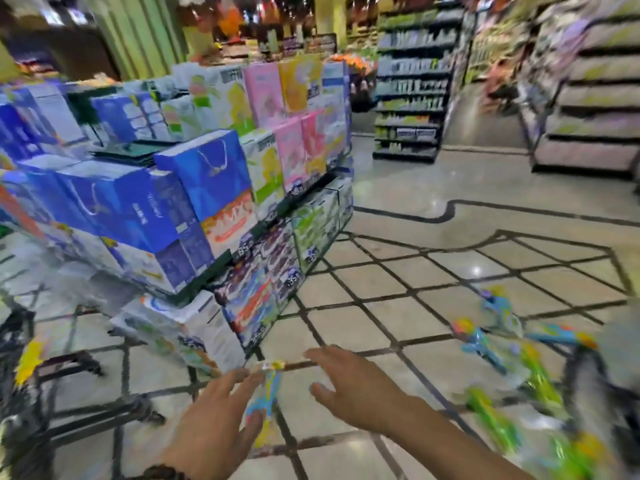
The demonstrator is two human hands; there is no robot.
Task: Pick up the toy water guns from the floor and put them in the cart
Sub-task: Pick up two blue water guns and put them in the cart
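A blue and yellow plastic toy water gun in a clear packet (265, 403) is low in the middle of the picture, above the tiled floor. The left hand (214, 420) holds it between the thumb and the long fingers, which are spread and mostly straight. The picture is blurry, so how tight the hold is cannot be seen. The right hand (349, 386) is just beside the packet, not touching it, with fingers spread wide and holding nothing.

More bright toy water guns (498, 344), blue, green and yellow, lie in a loose heap on the floor to the right. Some touch each other.

The dark metal wire shopping cart (52, 386) stands at the far left, and only part of it shows. Something yellow (29, 362) is at the cart, too blurry to name.

The shiny cream floor with dark criss-cross lines (398, 289) is under everything. A tall stack of blue, pink and yellow cardboard boxes (207, 188) stands behind the hands. Long shop shelves full of goods (412, 91) are far back on the right.
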